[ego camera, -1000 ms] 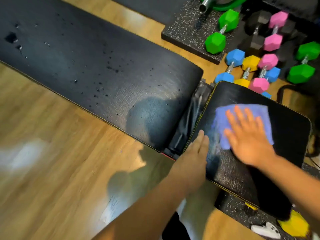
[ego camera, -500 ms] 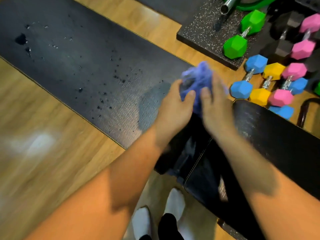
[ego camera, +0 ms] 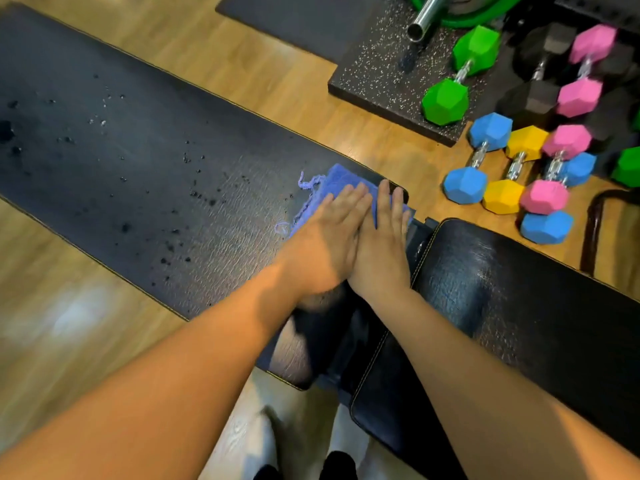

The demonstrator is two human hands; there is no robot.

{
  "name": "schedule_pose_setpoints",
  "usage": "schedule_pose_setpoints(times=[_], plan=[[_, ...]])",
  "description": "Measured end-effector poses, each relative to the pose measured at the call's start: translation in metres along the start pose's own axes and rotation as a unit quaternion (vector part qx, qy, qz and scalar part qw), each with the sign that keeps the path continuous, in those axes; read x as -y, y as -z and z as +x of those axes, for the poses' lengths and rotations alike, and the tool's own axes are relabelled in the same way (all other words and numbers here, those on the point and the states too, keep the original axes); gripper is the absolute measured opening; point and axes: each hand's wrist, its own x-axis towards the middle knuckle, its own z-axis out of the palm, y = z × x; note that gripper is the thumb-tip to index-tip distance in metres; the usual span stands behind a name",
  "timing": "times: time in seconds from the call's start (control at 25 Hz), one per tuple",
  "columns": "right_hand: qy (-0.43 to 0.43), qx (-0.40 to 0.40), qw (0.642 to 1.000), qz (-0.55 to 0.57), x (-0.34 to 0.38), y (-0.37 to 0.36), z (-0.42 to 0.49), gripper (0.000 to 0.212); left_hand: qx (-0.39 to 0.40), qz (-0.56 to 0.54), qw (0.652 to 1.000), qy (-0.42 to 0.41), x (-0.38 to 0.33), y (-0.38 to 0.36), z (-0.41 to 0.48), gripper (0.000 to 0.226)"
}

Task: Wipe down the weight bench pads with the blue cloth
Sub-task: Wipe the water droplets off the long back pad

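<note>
The long black back pad (ego camera: 145,161) runs from the upper left to the centre, speckled with dark droplets and crumbs. The shorter black seat pad (ego camera: 512,306) lies at the lower right, across a narrow gap. The blue cloth (ego camera: 334,183) lies flat on the back pad's far right corner, with frayed threads at its left edge. My left hand (ego camera: 325,244) and my right hand (ego camera: 384,244) press side by side on the cloth with straight fingers, covering most of it.
Coloured hex dumbbells (ego camera: 512,168) lie on the wooden floor (ego camera: 52,341) just beyond the bench at the right. A speckled rubber mat (ego camera: 381,64) holds a green dumbbell (ego camera: 460,74) and a barbell end (ego camera: 420,22). My feet show at the bottom centre.
One second ago my right hand wiped the seat pad while my left rested on its edge. Both hands then lifted the bunched cloth; now it lies flat on the back pad under both palms.
</note>
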Motion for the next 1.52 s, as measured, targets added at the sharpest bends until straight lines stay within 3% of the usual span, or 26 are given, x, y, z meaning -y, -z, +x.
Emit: schedule_pose_setpoints(times=[0.16, 0.28, 0.44, 0.64, 0.76, 0.84, 0.96, 1.12, 1.24, 1.36, 1.52], plan=[[-0.015, -0.03, 0.999, 0.022, 0.002, -0.01, -0.017, 0.065, 0.046, -0.02, 0.998, 0.05, 0.006, -0.013, -0.016, 0.055], [-0.015, -0.034, 0.999, 0.011, 0.036, -0.029, -0.079, 0.065, 0.036, -0.011, 0.999, 0.036, 0.0, -0.009, -0.094, 0.062], [0.091, 0.029, 0.995, -0.021, 0.061, -0.047, -0.16, 0.064, 0.066, -0.077, 0.994, 0.051, -0.006, 0.0, -0.194, 0.061], [0.082, 0.003, 0.987, -0.136, 0.028, -0.011, -0.035, 0.066, 0.014, 0.011, 0.998, 0.055, 0.022, 0.0, -0.069, 0.056], [0.08, 0.033, 0.978, -0.191, 0.014, 0.014, 0.044, 0.064, 0.056, 0.007, 0.992, 0.112, 0.039, 0.008, 0.004, 0.056], [0.064, 0.046, 0.985, -0.154, 0.021, 0.015, 0.039, 0.064, 0.078, -0.001, 0.987, 0.141, 0.039, 0.012, -0.006, 0.055], [0.058, 0.045, 0.98, -0.185, 0.058, -0.009, -0.036, 0.065, 0.099, 0.032, 0.992, 0.072, 0.027, 0.016, -0.099, 0.059], [0.213, 0.103, 0.953, -0.19, 0.094, -0.023, -0.11, 0.064, 0.102, -0.024, 0.989, 0.106, 0.04, 0.021, -0.215, 0.058], [0.302, 0.096, 0.917, -0.243, 0.103, -0.019, -0.044, 0.064, 0.075, 0.068, 0.991, 0.091, 0.08, 0.027, -0.18, 0.057], [0.244, 0.063, 0.943, -0.217, 0.144, -0.031, 0.046, 0.064, 0.111, 0.168, 0.971, 0.132, 0.144, 0.046, -0.104, 0.061], [0.22, 0.039, 0.957, -0.188, 0.186, -0.036, 0.096, 0.062, 0.1, 0.17, 0.963, 0.183, 0.193, 0.07, -0.071, 0.057]])
